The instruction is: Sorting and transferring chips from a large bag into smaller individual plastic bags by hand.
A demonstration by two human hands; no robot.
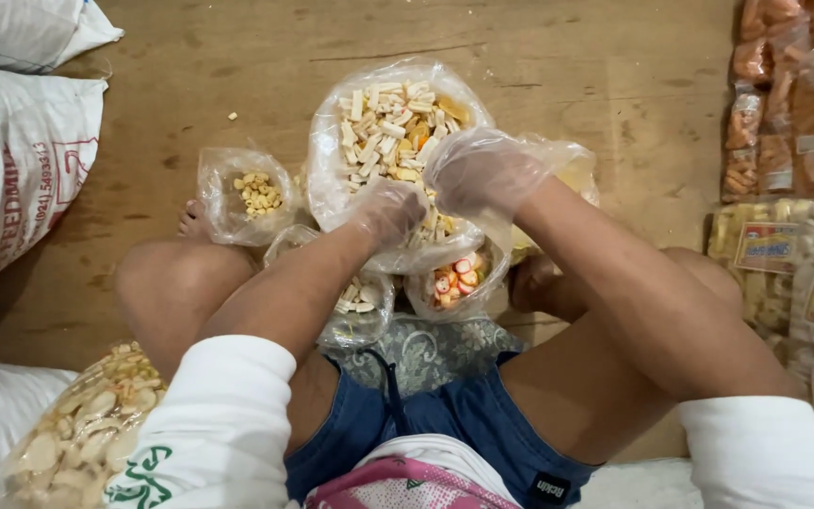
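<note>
Both hands wear thin clear gloves over the large clear bag of pale stick snacks, which sits on the wooden floor; the left hand dips into its near edge, fingers curled, grip hidden; the right hand hovers just right, fingers loosely bent, holding nothing visible; a smaller bag of yellow pieces lies left of it.

Snack-packing room (wooden floor): sacks, packaged snacks.

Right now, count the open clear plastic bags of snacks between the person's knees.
4, perhaps more hidden under the gloved hands: the big bag of pale sticks, a small corn-yellow one left of it, one under the left forearm, and one with red-striped pieces.
</note>
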